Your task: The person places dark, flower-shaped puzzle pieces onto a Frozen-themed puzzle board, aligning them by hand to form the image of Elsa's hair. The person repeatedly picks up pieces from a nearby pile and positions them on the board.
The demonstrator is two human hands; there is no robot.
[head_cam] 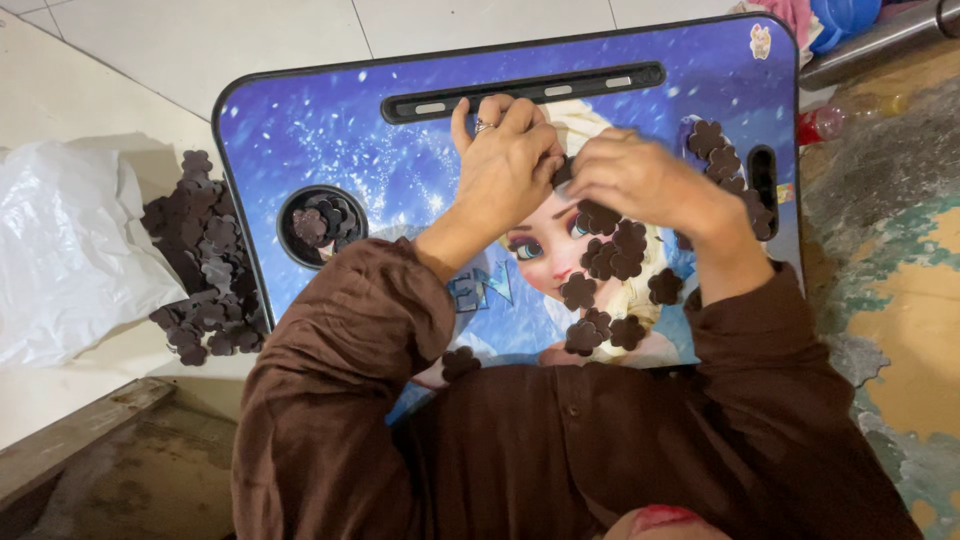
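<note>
Blue and glossy, the tabletop [330, 130] of the small lap desk fills the middle of your view, its black rim running close to the pale floor tiles [200, 40] on the far side. Your brown sleeves [330, 340] cover the near edge. Off the left edge, a white plastic bag [70, 250] lies on the floor with a heap of brown flower-shaped pieces [205, 270] just beside the rim. The far left stretch of the tabletop is the open room; a long slot handle [520, 92] sits near the far edge. A round cup hole [322, 225] holds a few more pieces. Loose flower pieces [610, 250] lie scattered under your wrists, and another cluster [715, 150] sits by the right rim. Your left hand [505, 165] and right hand [640, 180] meet at the centre, fingers closed together on one small brown flower piece [563, 172] held above the tabletop.
</note>
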